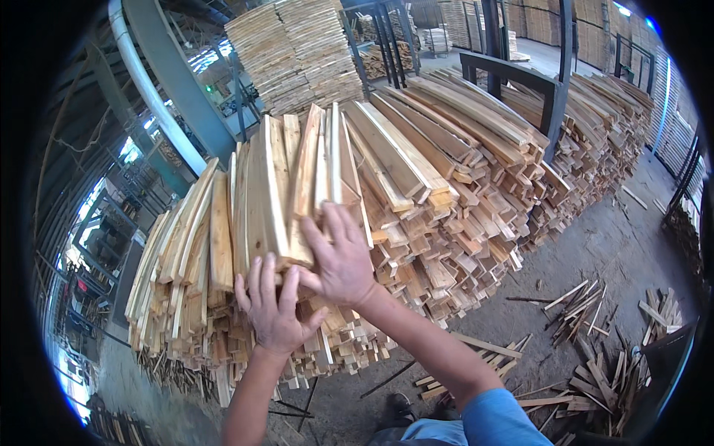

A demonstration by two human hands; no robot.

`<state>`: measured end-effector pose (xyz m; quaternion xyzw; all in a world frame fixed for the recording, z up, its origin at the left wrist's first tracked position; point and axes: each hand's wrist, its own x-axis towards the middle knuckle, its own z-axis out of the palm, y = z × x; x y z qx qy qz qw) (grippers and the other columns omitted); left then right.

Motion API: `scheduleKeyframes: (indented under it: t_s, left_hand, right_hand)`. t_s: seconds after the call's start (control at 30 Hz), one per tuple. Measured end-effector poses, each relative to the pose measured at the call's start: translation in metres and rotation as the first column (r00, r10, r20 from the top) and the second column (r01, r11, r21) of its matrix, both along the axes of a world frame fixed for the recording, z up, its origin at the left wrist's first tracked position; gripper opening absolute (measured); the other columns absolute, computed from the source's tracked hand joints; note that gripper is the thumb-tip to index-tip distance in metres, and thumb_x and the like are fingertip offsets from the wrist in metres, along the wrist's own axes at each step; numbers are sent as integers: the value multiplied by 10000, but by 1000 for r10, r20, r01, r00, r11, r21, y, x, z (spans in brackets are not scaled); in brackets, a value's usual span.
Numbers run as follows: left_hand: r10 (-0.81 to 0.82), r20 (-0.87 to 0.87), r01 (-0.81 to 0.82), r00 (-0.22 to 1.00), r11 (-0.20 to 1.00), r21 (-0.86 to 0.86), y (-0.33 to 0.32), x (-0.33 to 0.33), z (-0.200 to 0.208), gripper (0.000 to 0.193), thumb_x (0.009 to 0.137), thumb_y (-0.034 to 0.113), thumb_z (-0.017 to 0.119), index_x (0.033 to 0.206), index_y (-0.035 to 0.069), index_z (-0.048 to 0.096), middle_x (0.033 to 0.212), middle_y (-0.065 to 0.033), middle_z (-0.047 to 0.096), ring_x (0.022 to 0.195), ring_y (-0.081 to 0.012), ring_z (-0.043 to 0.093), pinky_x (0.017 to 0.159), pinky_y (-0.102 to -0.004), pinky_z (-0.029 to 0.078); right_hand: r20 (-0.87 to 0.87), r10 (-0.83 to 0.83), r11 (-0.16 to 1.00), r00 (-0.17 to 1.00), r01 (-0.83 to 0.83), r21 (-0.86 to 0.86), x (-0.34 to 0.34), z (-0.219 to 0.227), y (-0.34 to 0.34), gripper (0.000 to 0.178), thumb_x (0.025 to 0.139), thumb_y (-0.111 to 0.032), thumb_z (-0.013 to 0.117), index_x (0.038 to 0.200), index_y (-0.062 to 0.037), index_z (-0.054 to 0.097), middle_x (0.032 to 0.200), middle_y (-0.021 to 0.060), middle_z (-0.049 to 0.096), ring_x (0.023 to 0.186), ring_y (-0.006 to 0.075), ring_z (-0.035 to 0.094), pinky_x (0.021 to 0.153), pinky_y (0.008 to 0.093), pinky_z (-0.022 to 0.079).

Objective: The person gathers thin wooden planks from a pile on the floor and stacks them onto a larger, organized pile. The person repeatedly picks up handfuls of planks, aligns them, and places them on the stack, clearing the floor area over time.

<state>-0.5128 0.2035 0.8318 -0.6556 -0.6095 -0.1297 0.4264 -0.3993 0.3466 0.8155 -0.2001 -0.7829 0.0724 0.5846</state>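
A large stack of long, narrow wooden boards [256, 182] lies in front of me, with the cut ends toward me. My left hand [279, 312] rests against the near ends, its fingers spread and pointing up and the thumb held out to the right. Just right of it, my right hand [341, 256] lies over the end of a pale board [300, 249], fingers apart and reaching forward. Its thumb points left toward my left fingertips. Both hands touch the wood, and neither is seen wrapped round a board. The undersides of the fingers are hidden.
A dark metal frame [554, 104] stands among the boards on the right. Behind rises a tall, neat stack of boards [297, 56], beside a slanted blue-grey post [175, 82]. Loose scrap sticks [599, 383] litter the concrete floor [573, 256] at right. My shoe [400, 407] shows below.
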Motion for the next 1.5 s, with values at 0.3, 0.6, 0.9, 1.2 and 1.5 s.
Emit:
scheduleKeyframes:
  t_s: [0.3, 0.6, 0.9, 1.2, 1.5]
  left_hand:
    - [13, -24, -12, 1000, 999, 41, 1, -5, -3, 555, 917, 454, 562, 1324, 80, 515, 1421, -256, 457, 1314, -404, 446, 1112, -595, 236]
    - [21, 76, -24, 997, 999, 40, 8, 4, 1, 609, 806, 330, 731, 1338, 120, 523, 1415, -218, 482, 1299, -382, 469, 1123, -588, 233]
    - [175, 9, -166, 985, 946, -279, 72, 49, 81, 990, 700, 432, 852, 1520, 235, 333, 1521, -158, 340, 1418, -329, 302, 1172, -526, 254]
    - [218, 401, -143, 890, 968, -207, 107, 60, 86, 499, 935, 293, 647, 1380, 182, 451, 1292, -171, 451, 885, -360, 678, 731, -410, 614]
    - [183, 496, -45, 849, 960, -278, 141, 73, 51, 583, 935, 178, 647, 1465, 154, 405, 1251, -126, 473, 985, -331, 618, 818, -414, 531]
  right_hand:
    - [-96, -25, 991, 995, 12, -130, 46, 1, 30, 550, 879, -213, 651, 1343, 31, 483, 1331, 266, 503, 1227, 407, 516, 1024, 465, 460]
    - [778, -83, 928, 623, 333, -168, 8, 24, 85, 496, 710, -138, 748, 1148, 29, 587, 1108, 183, 627, 1032, 288, 642, 825, 345, 569]
    - [676, -167, 983, 718, 69, 170, 15, 48, 97, 113, 779, -79, 672, 861, -6, 700, 837, 124, 675, 709, 218, 701, 586, 317, 579]
    - [-415, 112, 234, 903, -430, -872, 105, 28, 7, 251, 951, -228, 516, 774, -80, 615, 613, 14, 570, 504, 157, 585, 483, 334, 498]
    - [-870, -347, -327, 351, -915, -238, 196, -33, -53, 367, 990, -397, 509, 734, -135, 529, 563, -74, 385, 405, 62, 342, 400, 247, 284]
